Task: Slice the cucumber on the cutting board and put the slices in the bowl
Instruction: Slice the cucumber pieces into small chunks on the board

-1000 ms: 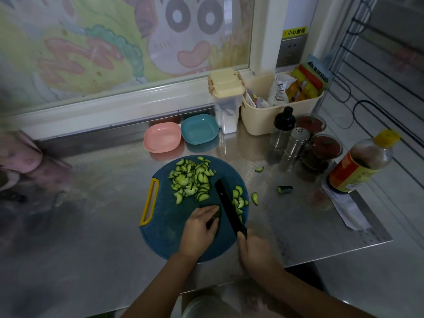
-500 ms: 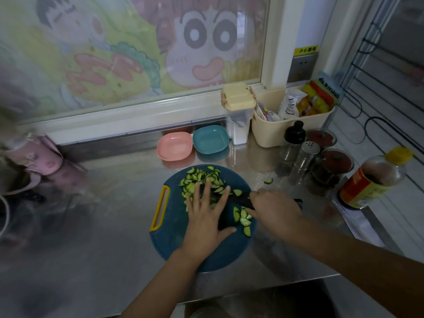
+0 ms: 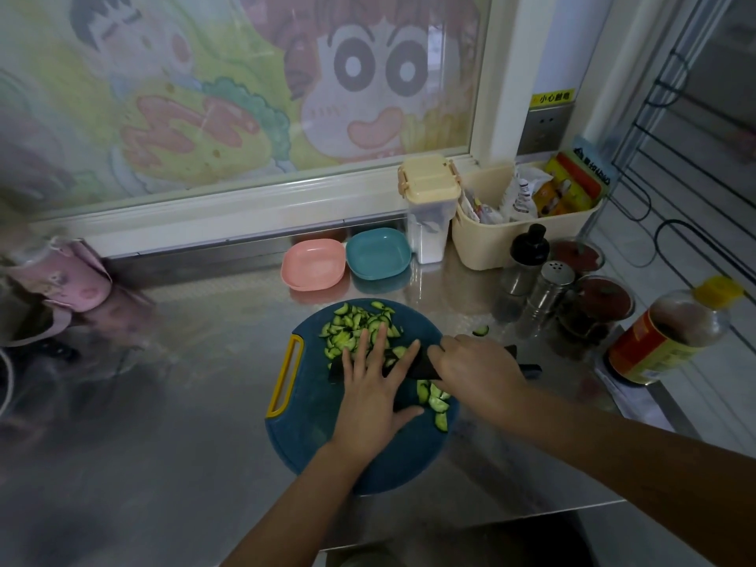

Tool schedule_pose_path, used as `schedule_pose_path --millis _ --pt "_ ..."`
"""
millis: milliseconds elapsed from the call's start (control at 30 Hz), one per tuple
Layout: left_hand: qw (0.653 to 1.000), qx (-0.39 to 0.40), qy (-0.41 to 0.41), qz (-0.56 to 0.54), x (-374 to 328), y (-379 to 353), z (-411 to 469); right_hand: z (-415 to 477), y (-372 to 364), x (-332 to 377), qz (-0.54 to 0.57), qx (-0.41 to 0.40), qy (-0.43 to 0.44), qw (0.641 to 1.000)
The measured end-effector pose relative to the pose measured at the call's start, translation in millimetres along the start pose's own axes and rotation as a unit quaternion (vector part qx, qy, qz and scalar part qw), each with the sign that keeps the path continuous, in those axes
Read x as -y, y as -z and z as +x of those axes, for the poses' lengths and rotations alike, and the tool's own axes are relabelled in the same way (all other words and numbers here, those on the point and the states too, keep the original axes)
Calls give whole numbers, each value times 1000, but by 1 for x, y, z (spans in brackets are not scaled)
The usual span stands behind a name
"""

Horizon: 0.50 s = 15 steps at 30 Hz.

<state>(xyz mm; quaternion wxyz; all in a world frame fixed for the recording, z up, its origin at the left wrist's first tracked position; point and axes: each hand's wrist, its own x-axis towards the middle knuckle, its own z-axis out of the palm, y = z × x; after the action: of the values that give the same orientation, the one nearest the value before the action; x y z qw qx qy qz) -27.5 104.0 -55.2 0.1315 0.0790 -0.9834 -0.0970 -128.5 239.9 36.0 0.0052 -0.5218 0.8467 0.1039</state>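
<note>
A round blue cutting board [image 3: 311, 407] with a yellow handle lies on the steel counter. A heap of green cucumber slices [image 3: 354, 323] covers its far part, and a few more slices [image 3: 433, 399] lie at its right edge. My left hand [image 3: 374, 388] rests flat, fingers spread, over the black knife blade [image 3: 421, 368], which lies sideways across the board. My right hand [image 3: 476, 368] grips the knife handle at the board's right edge. A pink bowl [image 3: 313, 266] and a teal bowl [image 3: 378, 253] stand side by side just behind the board.
Right of the board stand spice shakers [image 3: 546, 286], dark lidded jars [image 3: 601, 308] and a sauce bottle [image 3: 664, 333]. A cream basket [image 3: 491, 243] and a lidded container [image 3: 427, 210] sit at the back. A stray slice [image 3: 480, 331] lies on the counter. A pink item [image 3: 69, 276] is at far left.
The knife has turned from pointing away to lying sideways across the board. My left hand has opened from curled fingers to flat on the blade, and my right hand has moved up to the board's right.
</note>
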Motion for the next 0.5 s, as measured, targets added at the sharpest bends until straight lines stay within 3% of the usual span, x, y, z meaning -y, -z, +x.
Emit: schedule_pose_path --millis 167,500 --pt "1000 -16 10 4 14 0 5 0 -2 -8 -16 -20 -1 1000" --pt "996 -1 92 -3 60 -8 -4 -21 -5 -42 83 -21 -44 995"
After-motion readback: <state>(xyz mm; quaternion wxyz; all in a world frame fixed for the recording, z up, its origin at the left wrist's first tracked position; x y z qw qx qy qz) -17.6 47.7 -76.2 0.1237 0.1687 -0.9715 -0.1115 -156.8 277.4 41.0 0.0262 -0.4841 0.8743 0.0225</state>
